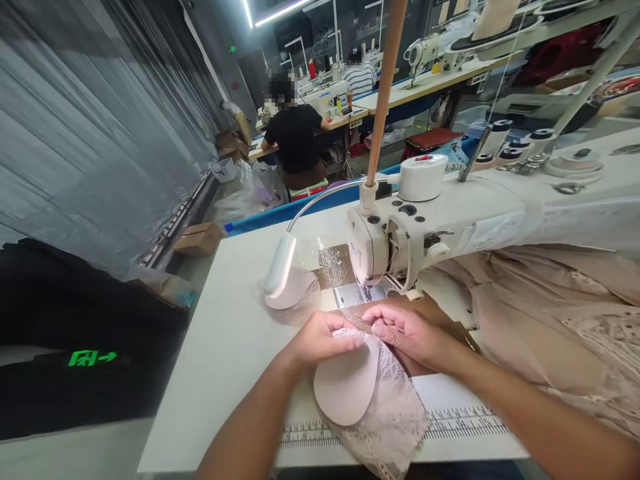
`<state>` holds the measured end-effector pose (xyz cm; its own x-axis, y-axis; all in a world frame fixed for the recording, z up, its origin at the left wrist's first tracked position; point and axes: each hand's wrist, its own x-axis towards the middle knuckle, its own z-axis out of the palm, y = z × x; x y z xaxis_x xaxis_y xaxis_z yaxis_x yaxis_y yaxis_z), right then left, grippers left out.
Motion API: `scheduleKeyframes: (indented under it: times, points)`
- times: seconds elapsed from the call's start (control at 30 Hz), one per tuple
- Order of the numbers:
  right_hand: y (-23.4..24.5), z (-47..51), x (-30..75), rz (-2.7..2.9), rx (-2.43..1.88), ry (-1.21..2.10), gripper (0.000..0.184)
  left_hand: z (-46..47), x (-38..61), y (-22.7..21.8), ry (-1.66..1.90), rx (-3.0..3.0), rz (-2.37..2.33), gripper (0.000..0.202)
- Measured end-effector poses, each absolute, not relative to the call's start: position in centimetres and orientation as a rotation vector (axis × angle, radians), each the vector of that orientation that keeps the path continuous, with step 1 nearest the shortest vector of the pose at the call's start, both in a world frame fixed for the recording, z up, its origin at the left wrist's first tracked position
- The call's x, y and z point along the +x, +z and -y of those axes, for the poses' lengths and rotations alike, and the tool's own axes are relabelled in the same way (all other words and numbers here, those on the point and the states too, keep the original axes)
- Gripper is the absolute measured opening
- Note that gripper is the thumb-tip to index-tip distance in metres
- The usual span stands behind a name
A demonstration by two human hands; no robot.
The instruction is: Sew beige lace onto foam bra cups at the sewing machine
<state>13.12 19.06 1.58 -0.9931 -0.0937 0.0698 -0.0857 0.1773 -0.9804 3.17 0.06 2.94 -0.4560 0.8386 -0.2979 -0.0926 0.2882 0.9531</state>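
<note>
A pale pink padded cup [345,387] with a piece of lace [395,413] laid against it lies on the white sewing table [225,347], in front of the white sewing machine [395,233]. My left hand [323,337] pinches the top edge of the cup with curled fingers. My right hand [405,330] grips the lace and cup edge just beside it, fingers closed, close to the needle area. Both forearms reach in from the bottom.
A gooseneck lamp [285,273] stands left of the machine head. Beige and lace fabric [550,313] is piled at the right. A printed ruler [450,423] runs along the table's front. Other people [295,133] sit at machines farther back. Cardboard boxes [197,239] lie on the floor.
</note>
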Motion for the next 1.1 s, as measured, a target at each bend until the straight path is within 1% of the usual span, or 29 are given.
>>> scheduleKeyframes:
  times: [0.2,0.37,0.47,0.6,0.73,0.83,0.93,1.1]
  points:
    - [2.3,-19.5,13.2,-2.486,-0.258,-1.797,0.028,-0.1,3.4,3.2,1.338,0.686,-1.597,0.034]
    - [2.5,-19.2,13.4,-2.472,-0.217,-1.753,0.025,-0.3,3.5,3.3,1.350,0.683,-1.560,0.039]
    - [2.7,-19.0,13.4,-2.495,-0.211,-1.716,0.023,-0.3,3.5,3.1,1.347,0.672,-1.561,0.038]
    - [2.8,-18.7,13.5,-2.500,-0.181,-1.724,0.021,-0.3,3.4,2.8,1.316,0.688,-1.592,0.036]
    - [2.7,-18.6,13.4,-2.514,-0.122,-1.722,0.024,-0.2,3.2,3.0,1.269,0.710,-1.607,0.039]
    - [2.5,-18.8,13.3,-2.521,-0.107,-1.719,0.023,-0.1,3.1,3.1,1.267,0.699,-1.633,0.036]
    - [2.4,-19.0,13.2,-2.527,-0.128,-1.744,0.020,0.1,2.9,3.0,1.286,0.676,-1.659,0.036]
    - [2.2,-19.4,13.2,-2.532,-0.187,-1.697,0.022,0.1,2.8,2.7,1.288,0.698,-1.687,0.035]
